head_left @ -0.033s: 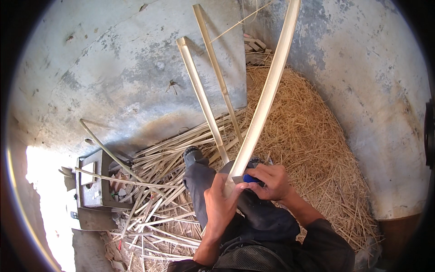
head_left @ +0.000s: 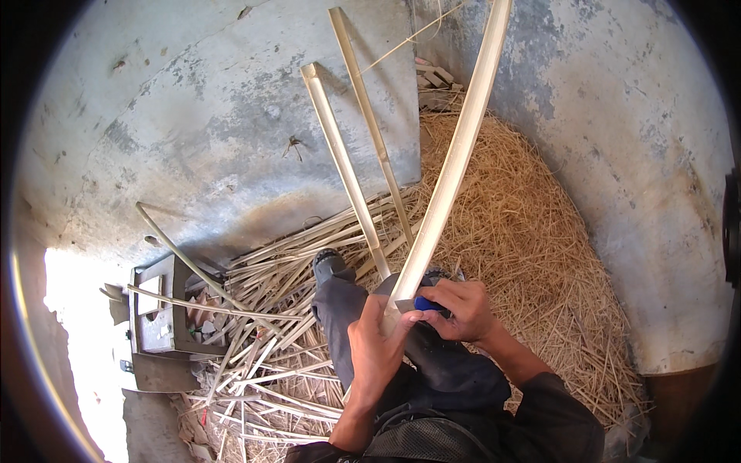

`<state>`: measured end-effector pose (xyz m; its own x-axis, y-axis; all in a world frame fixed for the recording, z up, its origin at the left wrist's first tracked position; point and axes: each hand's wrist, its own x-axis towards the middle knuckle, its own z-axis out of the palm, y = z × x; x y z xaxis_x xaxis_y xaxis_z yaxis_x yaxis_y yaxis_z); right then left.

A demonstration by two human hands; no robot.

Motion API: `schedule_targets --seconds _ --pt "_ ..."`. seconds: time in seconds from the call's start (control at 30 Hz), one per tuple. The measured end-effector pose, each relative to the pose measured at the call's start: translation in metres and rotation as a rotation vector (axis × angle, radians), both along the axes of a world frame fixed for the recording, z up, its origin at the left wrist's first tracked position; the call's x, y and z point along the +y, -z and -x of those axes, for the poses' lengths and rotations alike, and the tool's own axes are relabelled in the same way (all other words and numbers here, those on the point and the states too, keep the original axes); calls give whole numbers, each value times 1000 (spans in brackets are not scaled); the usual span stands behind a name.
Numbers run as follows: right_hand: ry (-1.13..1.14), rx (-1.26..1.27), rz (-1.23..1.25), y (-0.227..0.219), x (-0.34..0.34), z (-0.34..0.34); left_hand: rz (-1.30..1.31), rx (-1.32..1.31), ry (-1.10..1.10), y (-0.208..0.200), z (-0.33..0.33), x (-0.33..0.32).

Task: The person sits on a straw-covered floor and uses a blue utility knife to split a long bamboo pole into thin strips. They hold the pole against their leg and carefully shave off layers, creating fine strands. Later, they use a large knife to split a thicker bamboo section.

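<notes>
A long, pale split-bamboo strip [head_left: 451,166] slants up from my lap and runs out past the top edge of the view. Near its lower end my left hand [head_left: 375,339] grips it, thumb on one side and fingers on the other. My right hand [head_left: 461,309] is closed round the blue handle of a knife [head_left: 429,305]. The knife's short grey blade lies against the strip, close to my left thumb. My fingers hide part of the handle and the strip's lowest end.
Two more bamboo strips [head_left: 343,158] lean on the grey wall [head_left: 208,116]. Loose bamboo strips [head_left: 270,266] litter the floor at left, beside a metal box [head_left: 158,309] holding rubble. A large heap of straw-like shavings [head_left: 532,224] lies at right. Broken bricks [head_left: 436,77] sit in the far corner.
</notes>
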<state>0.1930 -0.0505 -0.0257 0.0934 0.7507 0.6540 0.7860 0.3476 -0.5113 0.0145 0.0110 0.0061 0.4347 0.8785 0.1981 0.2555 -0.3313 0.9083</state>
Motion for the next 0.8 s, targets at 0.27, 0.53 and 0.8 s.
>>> schedule_targets --seconds 0.27,0.53,0.8 --pt "51 -30 -2 -4 3 4 -10 20 -50 -2 1 -2" --pt "76 -114 -63 1 7 1 16 69 -41 -2 5 0" --pt "87 -149 -56 -1 6 -1 122 94 3 -2 9 2"
